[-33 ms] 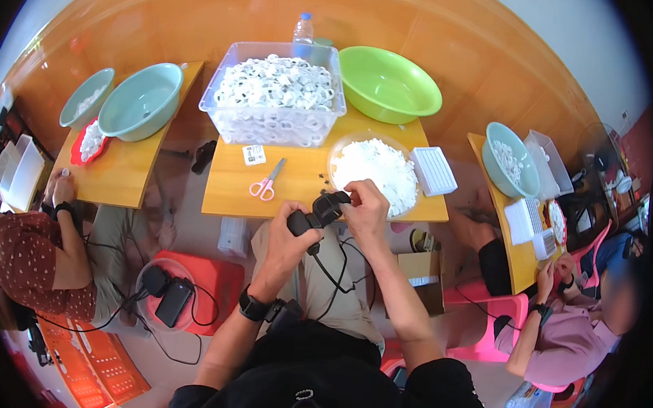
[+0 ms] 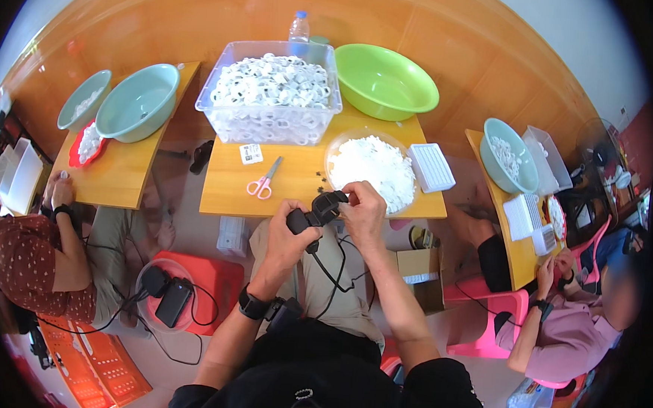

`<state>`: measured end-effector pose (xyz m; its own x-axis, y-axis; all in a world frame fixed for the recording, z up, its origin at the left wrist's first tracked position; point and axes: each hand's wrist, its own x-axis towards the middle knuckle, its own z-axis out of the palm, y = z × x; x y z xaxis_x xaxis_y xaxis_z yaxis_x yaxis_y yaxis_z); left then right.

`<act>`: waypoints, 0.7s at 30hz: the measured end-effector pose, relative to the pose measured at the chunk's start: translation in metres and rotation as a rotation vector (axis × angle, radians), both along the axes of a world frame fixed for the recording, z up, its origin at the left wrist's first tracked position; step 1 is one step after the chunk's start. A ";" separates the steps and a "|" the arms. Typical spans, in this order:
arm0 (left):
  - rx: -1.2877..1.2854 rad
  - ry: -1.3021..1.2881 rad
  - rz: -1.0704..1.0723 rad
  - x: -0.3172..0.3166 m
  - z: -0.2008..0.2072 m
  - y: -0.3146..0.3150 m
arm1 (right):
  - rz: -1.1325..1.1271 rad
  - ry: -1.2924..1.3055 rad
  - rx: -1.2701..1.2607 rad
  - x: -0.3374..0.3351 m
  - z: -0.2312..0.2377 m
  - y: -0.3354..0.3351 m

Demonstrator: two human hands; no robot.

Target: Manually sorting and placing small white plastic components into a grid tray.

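Note:
Above my lap, in front of the table's near edge, my left hand [image 2: 284, 242] is closed round a black cabled device [image 2: 326, 206]. The device has a block at one end and a thick curved part at the other. With fingers pinched, my right hand [image 2: 365, 215] grips the curved end; its fingertips are partly hidden. A black cable [image 2: 328, 273] hangs from the device past my legs. Beyond my hands, a clear round bowl [image 2: 333, 146] is heaped with small white pieces. Pink-handled scissors [image 2: 263, 184] lie on the table [image 2: 226, 198], left of the bowl.
A clear bin [image 2: 260, 125] of white ring-shaped parts and a green basin [image 2: 386, 84] stand at the back. White trays [image 2: 432, 168] sit right of the bowl. Co-workers sit at side tables left and right. A red stool [image 2: 220, 287] holds a phone [image 2: 174, 303] and cables.
The whole scene sits slightly further left in the picture. My hands keep the same hold on the black device.

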<state>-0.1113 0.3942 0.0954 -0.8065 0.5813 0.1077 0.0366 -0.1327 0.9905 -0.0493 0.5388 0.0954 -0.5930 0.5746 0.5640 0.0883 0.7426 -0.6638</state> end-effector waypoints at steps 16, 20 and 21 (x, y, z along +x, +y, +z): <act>-0.339 0.509 -0.016 0.039 0.018 0.009 | 0.505 -0.075 -1.447 0.061 -0.005 -0.007; -0.265 0.556 -0.084 0.059 0.029 0.018 | 0.852 0.337 -1.790 0.078 -0.018 0.011; -0.238 0.578 -0.086 0.064 0.026 0.022 | 0.849 0.346 -1.789 0.074 -0.011 0.008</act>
<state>-0.0475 0.4165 0.1214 -0.6061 0.7028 0.3724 0.5742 0.0625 0.8163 0.0247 0.5470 0.0847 -0.9767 0.1949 -0.0900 -0.1312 -0.8737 -0.4684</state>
